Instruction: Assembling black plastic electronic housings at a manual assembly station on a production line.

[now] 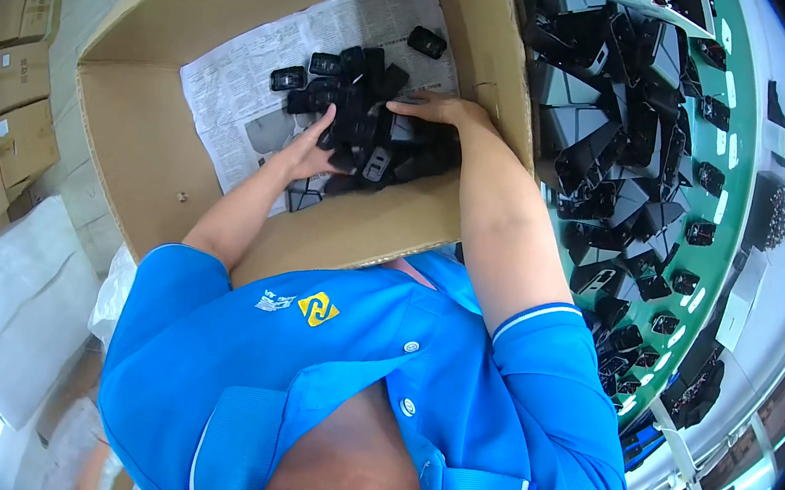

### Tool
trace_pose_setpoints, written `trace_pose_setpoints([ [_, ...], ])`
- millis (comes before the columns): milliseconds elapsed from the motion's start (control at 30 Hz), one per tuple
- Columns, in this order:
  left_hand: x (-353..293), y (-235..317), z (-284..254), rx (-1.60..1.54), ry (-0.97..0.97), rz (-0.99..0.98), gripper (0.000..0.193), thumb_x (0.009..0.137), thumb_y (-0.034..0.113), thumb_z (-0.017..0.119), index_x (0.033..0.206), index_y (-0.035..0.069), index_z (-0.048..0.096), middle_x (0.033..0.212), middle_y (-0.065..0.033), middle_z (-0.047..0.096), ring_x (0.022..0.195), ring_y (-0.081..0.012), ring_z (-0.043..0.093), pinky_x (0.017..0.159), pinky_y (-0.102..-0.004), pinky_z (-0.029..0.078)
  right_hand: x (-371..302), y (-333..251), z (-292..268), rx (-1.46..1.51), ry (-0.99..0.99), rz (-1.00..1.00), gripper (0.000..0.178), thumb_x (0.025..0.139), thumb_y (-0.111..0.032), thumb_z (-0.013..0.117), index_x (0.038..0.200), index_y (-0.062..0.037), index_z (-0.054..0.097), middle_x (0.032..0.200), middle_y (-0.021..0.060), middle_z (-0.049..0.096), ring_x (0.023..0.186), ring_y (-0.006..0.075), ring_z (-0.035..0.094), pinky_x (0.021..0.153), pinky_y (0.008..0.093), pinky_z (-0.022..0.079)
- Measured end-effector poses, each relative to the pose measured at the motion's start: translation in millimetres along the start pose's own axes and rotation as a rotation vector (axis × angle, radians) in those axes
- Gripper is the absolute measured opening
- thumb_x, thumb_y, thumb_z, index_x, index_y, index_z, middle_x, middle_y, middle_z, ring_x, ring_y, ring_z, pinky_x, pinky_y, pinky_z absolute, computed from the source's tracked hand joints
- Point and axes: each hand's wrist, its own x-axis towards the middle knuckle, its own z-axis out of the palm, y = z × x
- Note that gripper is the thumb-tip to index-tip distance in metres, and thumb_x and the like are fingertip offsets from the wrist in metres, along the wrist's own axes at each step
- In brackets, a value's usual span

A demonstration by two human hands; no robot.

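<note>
A heap of small black plastic housings (pixel 354 123) lies in an open cardboard box (pixel 147 132) in front of me. My left hand (pixel 311 151) is at the heap's left side, thumb raised and fingers spread against the pieces. From the other side my right hand (pixel 434 109) reaches over the box's right wall, its thumb stretched out across the parts. Its other fingers are partly hidden among them. Between my hands is a black piece with a grey oblong insert (pixel 376 165). One housing (pixel 426 42) lies apart at the upper right.
Newspaper (pixel 227 78) lines the box floor. Right of the box, black and grey plastic casings (pixel 576 111) are piled on a green surface (pixel 737 140), with a row of small black parts (pixel 707 176) along it. Closed cartons (pixel 20 82) stand at the far left, near a white sheet-like bundle (pixel 19 297).
</note>
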Motion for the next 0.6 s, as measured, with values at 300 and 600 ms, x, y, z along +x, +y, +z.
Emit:
trace_pose_setpoints([
  [300, 20.3, 14.4, 95.0, -0.096, 0.108, 0.139, 0.068, 0.093, 0.038, 0.072, 0.151, 0.015, 0.043, 0.147, -0.0171, 0.051, 0.134, -0.0377, 0.048, 0.110, -0.0677, 0.034, -1.4, -9.3, -6.3, 0.455, -0.083, -0.014, 0.096, 0.070, -0.058, 0.085, 0.149, -0.0209, 0.046, 0.156, 0.0137, 0.039, 0.133, 0.0350, 0.049, 0.083, 0.0522, 0.061],
  [600, -21.9, 37.2, 106.5, 0.011, 0.007, 0.294, 0.065, 0.096, 0.016, 0.068, 0.153, 0.022, 0.036, 0.147, -0.0216, 0.048, 0.132, -0.0407, 0.050, 0.103, -0.0699, 0.042, -23.2, -48.2, -22.2, 0.525, -0.123, -0.242, 0.078, 0.064, -0.024, 0.096, 0.133, -0.0202, 0.060, 0.134, 0.0156, 0.052, 0.117, 0.0348, 0.056, 0.068, 0.0512, 0.063],
])
